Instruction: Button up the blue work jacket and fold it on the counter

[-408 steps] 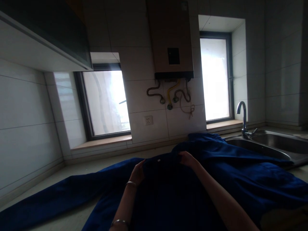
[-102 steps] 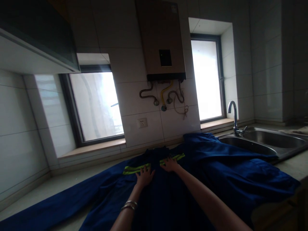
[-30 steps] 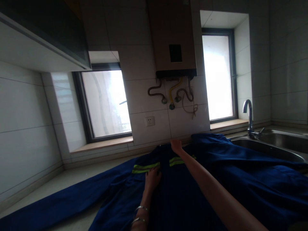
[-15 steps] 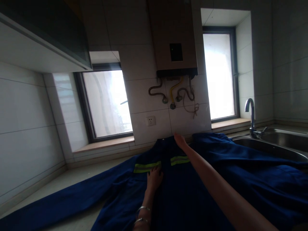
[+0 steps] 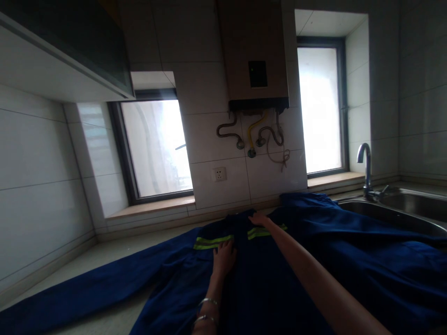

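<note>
A dark blue work jacket [image 5: 258,279] lies spread over the counter, one sleeve stretched to the left. Two yellow-green reflective strips cross its chest, a left strip [image 5: 213,242] and a right strip [image 5: 256,232]. My left hand [image 5: 224,256] rests flat on the jacket, fingertips at the inner end of the left strip. At the far end, my right hand [image 5: 259,218] has its fingers closed on the jacket's collar [image 5: 240,216], and its forearm crosses the right side of the chest.
A steel sink [image 5: 412,202] with a tap [image 5: 365,172] stands at the right, near the jacket's right part. The pale counter [image 5: 146,237] meets a tiled wall. A water heater [image 5: 254,51] with pipes hangs above a socket [image 5: 220,174]. An upper cabinet [image 5: 70,51] juts out at top left.
My right hand has come down and nearer with the collar, which stood higher against the wall before. The left hand stays in place on the chest.
</note>
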`<act>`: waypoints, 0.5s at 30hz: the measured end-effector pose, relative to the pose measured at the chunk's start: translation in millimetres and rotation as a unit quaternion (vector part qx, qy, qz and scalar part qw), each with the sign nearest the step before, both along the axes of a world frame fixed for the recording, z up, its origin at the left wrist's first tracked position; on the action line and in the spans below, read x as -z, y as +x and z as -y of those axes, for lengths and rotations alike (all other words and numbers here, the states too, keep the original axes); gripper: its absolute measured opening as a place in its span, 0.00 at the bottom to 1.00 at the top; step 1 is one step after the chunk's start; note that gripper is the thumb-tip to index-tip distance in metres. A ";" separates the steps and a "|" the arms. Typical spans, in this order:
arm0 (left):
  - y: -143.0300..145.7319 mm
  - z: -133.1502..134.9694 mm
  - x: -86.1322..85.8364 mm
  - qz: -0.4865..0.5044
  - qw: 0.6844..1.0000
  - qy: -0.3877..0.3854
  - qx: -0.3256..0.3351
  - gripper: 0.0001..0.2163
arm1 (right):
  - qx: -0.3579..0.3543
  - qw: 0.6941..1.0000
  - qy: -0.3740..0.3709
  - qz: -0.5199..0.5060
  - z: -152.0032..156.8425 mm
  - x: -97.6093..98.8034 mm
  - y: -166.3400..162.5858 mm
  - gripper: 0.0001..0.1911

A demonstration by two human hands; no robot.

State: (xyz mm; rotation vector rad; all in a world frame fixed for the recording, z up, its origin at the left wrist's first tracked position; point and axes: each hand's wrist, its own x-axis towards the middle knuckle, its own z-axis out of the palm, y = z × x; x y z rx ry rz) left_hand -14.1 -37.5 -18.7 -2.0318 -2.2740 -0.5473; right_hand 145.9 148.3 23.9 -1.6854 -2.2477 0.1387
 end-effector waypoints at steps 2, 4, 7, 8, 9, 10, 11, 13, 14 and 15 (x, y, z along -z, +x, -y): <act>2.0 0.5 -0.4 -0.010 1.000 -0.004 0.001 0.21 | 0.007 1.000 0.002 0.008 9.8 17.9 -7.3 0.27; 5.3 0.5 0.1 -0.024 1.000 -0.014 -0.005 0.22 | 0.016 1.000 0.003 0.009 16.4 32.2 -14.9 0.30; 11.2 -0.5 1.7 -0.049 0.998 -0.032 -0.024 0.24 | 0.018 1.000 -0.021 0.006 17.1 44.6 -21.6 0.32; 12.9 -1.0 2.3 -0.055 0.997 -0.039 -0.029 0.24 | 0.016 0.999 -0.031 0.004 15.4 46.7 -21.9 0.32; 14.3 -1.4 2.9 -0.058 0.997 -0.046 -0.033 0.24 | 0.014 0.999 -0.039 0.002 13.3 48.1 -21.4 0.33; 15.4 -1.7 3.6 -0.059 0.996 -0.055 -0.036 0.25 | 0.012 0.999 -0.044 -0.001 11.2 49.0 -20.3 0.33; 16.3 -1.8 4.3 -0.057 0.996 -0.062 -0.039 0.25 | 0.011 0.999 -0.047 -0.005 9.4 49.6 -18.8 0.33; 17.4 -1.5 5.7 -0.051 0.995 -0.076 -0.045 0.26 | 0.010 0.999 -0.045 -0.015 7.9 50.4 -15.7 0.33; 17.8 -1.2 6.3 -0.047 0.994 -0.081 -0.048 0.28 | 0.010 0.999 -0.041 -0.021 8.3 50.4 -14.3 0.32; 18.2 -0.7 6.8 -0.042 0.994 -0.084 -0.051 0.29 | 0.010 0.999 -0.036 -0.029 9.5 50.1 -13.3 0.32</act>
